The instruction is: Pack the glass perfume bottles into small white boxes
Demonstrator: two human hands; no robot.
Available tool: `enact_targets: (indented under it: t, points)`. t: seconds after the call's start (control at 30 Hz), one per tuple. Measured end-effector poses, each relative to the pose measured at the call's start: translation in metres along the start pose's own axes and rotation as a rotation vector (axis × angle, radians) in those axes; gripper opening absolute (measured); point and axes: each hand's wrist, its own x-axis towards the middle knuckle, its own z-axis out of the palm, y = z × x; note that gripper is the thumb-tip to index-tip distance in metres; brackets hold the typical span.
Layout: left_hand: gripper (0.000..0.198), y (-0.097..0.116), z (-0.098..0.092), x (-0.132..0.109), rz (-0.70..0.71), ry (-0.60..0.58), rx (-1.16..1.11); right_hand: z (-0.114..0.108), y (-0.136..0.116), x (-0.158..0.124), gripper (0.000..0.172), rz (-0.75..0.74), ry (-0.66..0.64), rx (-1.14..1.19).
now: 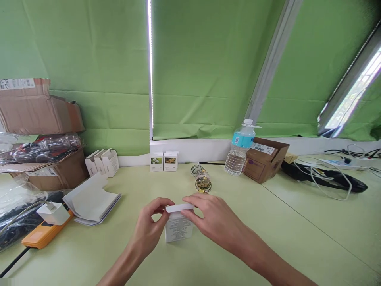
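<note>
A small white carton [179, 229] with fine grey print on its near side stands upright on the table. Its white top flap [179, 207] sticks up between my two hands. My left hand [154, 217] pinches the flap's left end with thumb and index finger. On the other side, my right hand [205, 210] grips the right end of the flap, thumb in front. Just beyond lie several shiny gold and silver metal pieces [203, 182] in a row. Farther back, two closed cartons with flower pictures [163, 162] stand side by side.
Open white cartons [102, 163] and folded white sheets [93, 200] are at the left. An orange power strip [44, 234] with a charger lies near stacked cardboard boxes [59, 171]. A water bottle [238, 153] and brown box [263, 161] stand back right, near cables.
</note>
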Motion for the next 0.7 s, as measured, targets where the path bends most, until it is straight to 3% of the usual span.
enact_targets:
  t: [0.2, 0.43, 0.7]
  points:
    - [0.018, 0.002, -0.003, -0.001, 0.016, -0.021, 0.018, -0.003, 0.001, 0.001, 0.021, -0.044, -0.075, 0.051]
    - [0.025, 0.0, -0.015, -0.005, 0.152, -0.112, 0.094, -0.002, 0.004, 0.002, 0.021, -0.049, -0.094, 0.061]
    - [0.022, -0.01, -0.008, -0.001, 0.234, -0.099, 0.191, -0.001, 0.006, 0.0, 0.023, -0.084, -0.11, 0.04]
